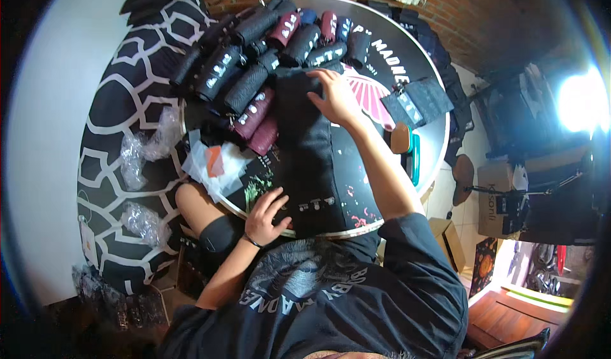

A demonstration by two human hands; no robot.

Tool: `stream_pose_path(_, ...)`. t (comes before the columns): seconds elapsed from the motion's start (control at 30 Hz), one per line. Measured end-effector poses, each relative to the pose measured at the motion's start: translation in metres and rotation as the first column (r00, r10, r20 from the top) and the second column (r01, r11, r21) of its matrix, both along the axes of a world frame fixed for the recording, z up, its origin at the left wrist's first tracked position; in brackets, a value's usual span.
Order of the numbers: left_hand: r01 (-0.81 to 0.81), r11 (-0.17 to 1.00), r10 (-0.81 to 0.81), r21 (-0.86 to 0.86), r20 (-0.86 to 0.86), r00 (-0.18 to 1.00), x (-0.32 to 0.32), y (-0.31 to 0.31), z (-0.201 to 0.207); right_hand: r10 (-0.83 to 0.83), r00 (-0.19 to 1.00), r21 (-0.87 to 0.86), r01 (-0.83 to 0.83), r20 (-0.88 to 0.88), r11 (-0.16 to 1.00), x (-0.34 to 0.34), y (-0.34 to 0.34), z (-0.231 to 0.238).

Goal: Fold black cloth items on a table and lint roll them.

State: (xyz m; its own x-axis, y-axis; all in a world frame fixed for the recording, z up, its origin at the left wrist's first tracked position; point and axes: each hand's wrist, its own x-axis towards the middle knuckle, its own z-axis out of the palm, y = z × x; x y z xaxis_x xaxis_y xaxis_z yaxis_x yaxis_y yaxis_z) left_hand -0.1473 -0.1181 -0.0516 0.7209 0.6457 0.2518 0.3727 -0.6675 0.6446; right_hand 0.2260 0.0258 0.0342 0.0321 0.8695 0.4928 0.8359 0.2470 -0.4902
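Black fabric [307,152] with white print [317,204]

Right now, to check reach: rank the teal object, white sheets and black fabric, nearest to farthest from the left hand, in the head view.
From the left hand:
1. Black fabric: at its fingertips.
2. White sheets: up and left.
3. Teal object: right, beyond the fabric.

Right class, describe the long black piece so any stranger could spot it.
Find the round table. Down its middle runs a long black fabric piece, the right hand at its far end, the left hand beside its near end. It lies stretched out, unlike the shorter cylindrical pouches nearby.
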Motion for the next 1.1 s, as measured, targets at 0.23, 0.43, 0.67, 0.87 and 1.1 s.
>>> stream_pose_path(0.23,0.053,0.996,-0.049,-0.073,0.051,0.997,-0.002,0.003,0.002,-0.013,0.921,-0.394,0.180,0.390,0.901,0.003,0.081,-0.023)
stream_pose_path(0.43,0.070,0.995,-0.065,-0.069,0.068,0.996,-0.006,0.007,-0.001,0.084,0.824,-0.388,0.171,0.560,0.906,-0.005,0.090,-0.002)
stream_pose_path(0.67,0.052,0.960,-0.023,-0.277,0.108,0.994,-0.009,0.013,0.005,0.166,0.970,-0.330,-0.100,0.179,0.939,0.002,-0.003,0.078)
stream_pose_path(0.87,0.568,-0.544,0.312,-0.618,0.479,0.821,0.046,0.010,0.067,0.232,0.971,-0.337,-0.200,0.058,0.920,-0.023,-0.164,0.197)
stream_pose_path(1.1,0.676,-0.406,0.507,-0.615,0.464,0.726,0.106,0.016,0.157,0.471,0.882,-0.193,-0.468,-0.035,0.862,-0.033,-0.272,0.245)
